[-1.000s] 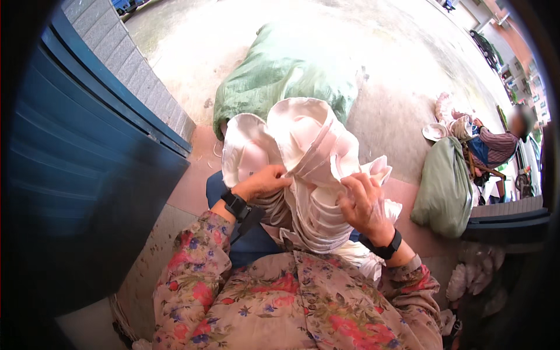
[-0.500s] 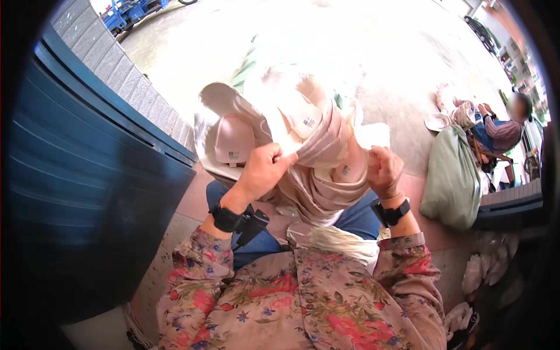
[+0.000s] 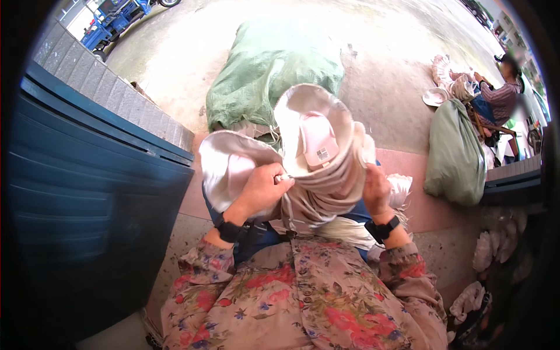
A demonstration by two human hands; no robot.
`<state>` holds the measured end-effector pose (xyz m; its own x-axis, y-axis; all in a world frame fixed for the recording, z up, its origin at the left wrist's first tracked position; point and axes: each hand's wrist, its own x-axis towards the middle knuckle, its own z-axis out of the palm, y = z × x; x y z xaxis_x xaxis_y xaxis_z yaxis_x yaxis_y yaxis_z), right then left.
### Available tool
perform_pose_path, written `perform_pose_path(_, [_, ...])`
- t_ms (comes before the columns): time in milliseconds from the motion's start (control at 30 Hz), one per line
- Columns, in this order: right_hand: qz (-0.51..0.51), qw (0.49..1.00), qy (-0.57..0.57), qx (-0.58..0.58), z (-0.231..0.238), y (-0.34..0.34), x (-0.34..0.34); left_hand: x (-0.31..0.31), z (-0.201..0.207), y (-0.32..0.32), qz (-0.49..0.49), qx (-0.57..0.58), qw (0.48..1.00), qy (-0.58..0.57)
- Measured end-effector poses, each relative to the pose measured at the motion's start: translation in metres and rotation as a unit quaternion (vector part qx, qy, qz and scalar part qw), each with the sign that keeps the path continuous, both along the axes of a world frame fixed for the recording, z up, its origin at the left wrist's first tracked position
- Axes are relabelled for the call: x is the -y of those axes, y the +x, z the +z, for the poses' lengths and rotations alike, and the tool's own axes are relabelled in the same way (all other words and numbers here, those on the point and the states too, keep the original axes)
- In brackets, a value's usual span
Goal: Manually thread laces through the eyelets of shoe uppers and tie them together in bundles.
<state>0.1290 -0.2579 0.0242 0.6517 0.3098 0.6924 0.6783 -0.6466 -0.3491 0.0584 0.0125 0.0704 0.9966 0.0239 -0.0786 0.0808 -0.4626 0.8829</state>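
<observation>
A nested stack of beige cloth hats (image 3: pixel 329 195) rests over my lap, with its open side up. Inside the top one sits a pale pink crown lining with a small printed label. My left hand (image 3: pixel 262 188) is closed in a pinch at the left edge of the stack, where a bit of white shows between thumb and finger. Beside it leans another hat (image 3: pixel 233 146) with a pale lining, its brim spread open to the left. At the stack's right side, my right hand (image 3: pixel 376 188) is closed on the brim edge; its fingertips are partly hidden.
A large green sack (image 3: pixel 280 67) lies just ahead, and a grey-green sack (image 3: pixel 454 154) stands at right. White strands (image 3: pixel 338 234) lie across my lap. A blue metal door (image 3: pixel 93 204) is on my left. Another person (image 3: pixel 501 96) sits at far right near more hats.
The hats have shifted; the top of the stack now faces up more squarely, and the left hat has tipped lower. Both hands stay on the stack. The view has tilted, showing the green sack clearly.
</observation>
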Motion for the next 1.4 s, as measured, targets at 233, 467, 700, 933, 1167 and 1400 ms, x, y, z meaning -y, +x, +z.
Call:
perform_pose_path(233, [0.025,0.982,0.016,-0.186,-0.035,0.007,-0.004,0.015,0.0,0.0,-0.043,0.037,0.996,0.07])
perform_pose_path(467, [0.121,0.988,-0.036,-0.092,0.032,-0.01,-0.052,0.003,-0.016,-0.004,-0.074,0.009,0.992,0.102])
perform_pose_path(700, [0.254,0.95,-0.086,-0.161,0.006,-0.012,-0.115,-0.002,-0.02,-0.014,-0.057,0.031,0.992,0.109])
perform_pose_path(933, [0.301,0.931,-0.007,-0.205,-0.004,-0.007,-0.106,-0.009,-0.004,-0.021,0.003,0.105,0.973,0.206])
perform_pose_path(1167, [0.274,0.933,0.008,-0.232,-0.006,-0.015,-0.098,-0.021,0.01,-0.045,-0.056,-0.131,0.989,-0.043])
perform_pose_path(1400, [0.266,0.942,0.006,-0.204,-0.005,-0.019,-0.097,-0.024,-0.003,-0.03,-0.002,-0.164,0.948,-0.272])
